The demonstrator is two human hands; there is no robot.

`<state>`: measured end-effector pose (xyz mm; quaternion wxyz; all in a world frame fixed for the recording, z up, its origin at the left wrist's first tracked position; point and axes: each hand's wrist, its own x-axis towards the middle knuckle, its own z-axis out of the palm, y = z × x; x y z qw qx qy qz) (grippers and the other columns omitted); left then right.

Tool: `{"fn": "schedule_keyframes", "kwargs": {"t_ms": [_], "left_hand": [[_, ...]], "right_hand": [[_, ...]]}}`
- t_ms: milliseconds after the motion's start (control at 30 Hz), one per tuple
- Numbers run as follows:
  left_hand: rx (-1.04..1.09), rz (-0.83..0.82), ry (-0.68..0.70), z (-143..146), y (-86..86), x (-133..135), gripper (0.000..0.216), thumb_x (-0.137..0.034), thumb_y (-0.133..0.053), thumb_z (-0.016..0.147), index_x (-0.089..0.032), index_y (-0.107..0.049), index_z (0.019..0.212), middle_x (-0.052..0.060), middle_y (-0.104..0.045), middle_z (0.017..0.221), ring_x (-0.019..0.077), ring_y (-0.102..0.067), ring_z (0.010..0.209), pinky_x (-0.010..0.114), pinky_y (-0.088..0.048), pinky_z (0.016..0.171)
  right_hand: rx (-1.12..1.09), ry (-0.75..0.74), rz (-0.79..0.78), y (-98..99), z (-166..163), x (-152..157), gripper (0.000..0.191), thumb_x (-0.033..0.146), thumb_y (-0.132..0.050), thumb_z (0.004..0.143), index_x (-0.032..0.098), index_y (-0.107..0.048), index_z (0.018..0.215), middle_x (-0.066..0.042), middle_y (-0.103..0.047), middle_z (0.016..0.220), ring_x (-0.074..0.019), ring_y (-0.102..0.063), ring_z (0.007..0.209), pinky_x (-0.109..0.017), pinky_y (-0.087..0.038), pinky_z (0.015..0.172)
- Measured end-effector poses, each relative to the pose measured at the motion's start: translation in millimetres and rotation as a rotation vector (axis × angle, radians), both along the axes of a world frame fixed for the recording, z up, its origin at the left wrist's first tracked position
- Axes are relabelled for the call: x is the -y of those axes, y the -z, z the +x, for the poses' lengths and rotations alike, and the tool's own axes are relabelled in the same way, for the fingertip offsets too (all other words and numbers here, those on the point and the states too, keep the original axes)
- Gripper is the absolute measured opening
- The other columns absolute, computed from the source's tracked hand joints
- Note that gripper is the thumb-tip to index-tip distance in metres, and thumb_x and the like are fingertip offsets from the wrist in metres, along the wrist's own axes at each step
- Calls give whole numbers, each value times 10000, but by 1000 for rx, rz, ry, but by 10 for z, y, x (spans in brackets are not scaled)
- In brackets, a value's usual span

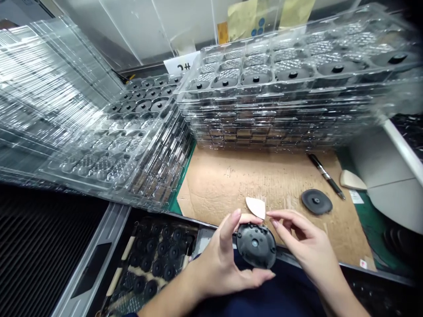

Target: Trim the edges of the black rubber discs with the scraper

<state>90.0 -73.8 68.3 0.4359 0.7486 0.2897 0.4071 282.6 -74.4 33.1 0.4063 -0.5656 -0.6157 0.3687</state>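
Note:
My left hand [220, 259] holds a round black plastic disc [256, 245] between thumb and fingers, close to my body at the bench's front edge. My right hand [306, 246] is beside the disc on the right, its fingertips touching the disc's upper edge. A small pale wedge-shaped piece [256, 207] lies on the cardboard just beyond my fingers. A second black disc [316, 201] lies flat on the cardboard to the right.
A brown cardboard sheet [264, 180] covers the bench. Tall stacks of clear plastic trays [280, 110] with black discs stand behind and at left [132, 145]. A black pen [325, 175], another pale wedge [352, 180], and a low tray of discs [158, 259] lie nearby.

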Motion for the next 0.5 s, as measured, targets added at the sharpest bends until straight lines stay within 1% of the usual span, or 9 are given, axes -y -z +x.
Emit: {"fn": "schedule_keyframes", "kwargs": {"t_ms": [67,133,267,333,433,500], "left_hand": [[-17,12,-14,-6,3,-7,1129,-192,-744,641,-284,97,1390,140,-445,1226,204,-485,1121,374,-442,954],[-12,-3,-37,-21,-20,-6,1140,-223,-757,627,-269,84,1395,132,-464,1205,197,-496,1108,356,-443,954],[-77,-189,-59,-79,-102,19,1102,-225,-725,662,-364,112,1365,73,-468,1207,171,-481,1125,353,-401,997],[-71,-276,-70,-113,-126,30,1073,-222,-709,680,-386,106,1359,55,-466,1204,164,-472,1129,353,-376,1015],[-10,-368,-65,-157,-120,33,1026,-263,-691,704,-361,79,1376,54,-475,1178,168,-474,1113,348,-363,1012],[9,-423,-42,-179,-106,28,1000,-293,-679,721,-344,68,1383,48,-488,1151,162,-487,1086,329,-362,995]], "right_hand": [[-33,-5,-15,-59,18,15,144,277,-556,860,211,-618,973,-17,-586,923,-90,-559,775,-133,-446,605],[-106,-27,-65,-114,21,39,160,291,-568,849,194,-618,966,-33,-591,916,-99,-570,760,-131,-463,582],[-274,-43,-178,-221,1,84,211,317,-632,798,180,-621,958,-53,-603,913,-117,-590,738,-148,-505,595],[-306,-112,-285,-304,-34,85,240,341,-647,784,183,-625,963,-53,-605,906,-129,-591,755,-169,-510,617],[-329,-237,-486,-460,-119,53,277,405,-641,780,185,-641,948,-47,-603,914,-146,-579,822,-199,-492,670],[-371,-299,-568,-547,-172,18,283,423,-648,771,193,-647,935,-30,-604,871,-130,-568,809,-194,-468,691]]}}
